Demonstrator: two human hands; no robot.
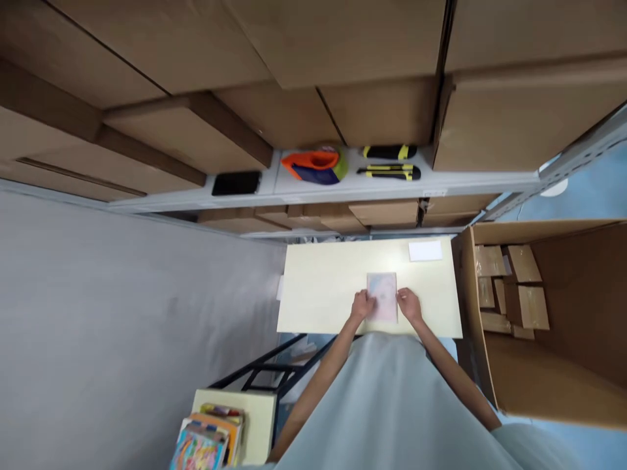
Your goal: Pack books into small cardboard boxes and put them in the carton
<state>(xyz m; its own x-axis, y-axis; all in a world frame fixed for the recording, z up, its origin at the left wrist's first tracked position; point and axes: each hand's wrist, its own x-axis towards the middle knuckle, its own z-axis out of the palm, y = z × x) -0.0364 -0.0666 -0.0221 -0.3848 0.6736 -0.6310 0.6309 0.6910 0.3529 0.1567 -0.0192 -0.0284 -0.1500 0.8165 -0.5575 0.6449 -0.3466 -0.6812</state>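
A thin book with a pale pink and blue cover [383, 297] lies on the cream table [323, 281], close to its front edge. My left hand [363, 304] grips the book's left edge, the thumb resting over the cover. At the opposite edge, my right hand [408, 305] has its fingers pinched together on the book's side. The cover's print is too blurred to read. Behind and to the right of the book, a white sheet or card [425, 250] lies by the table's far edge.
An open carton [563, 385] holding several small boxes [533, 307] stands at right. Beyond the table, a shelf [294, 189] carries cartons [313, 39], a phone [236, 183], an orange-and-blue tape dispenser [316, 166] and two utility knives [392, 172]. Picture books [203, 447] are stacked lower left.
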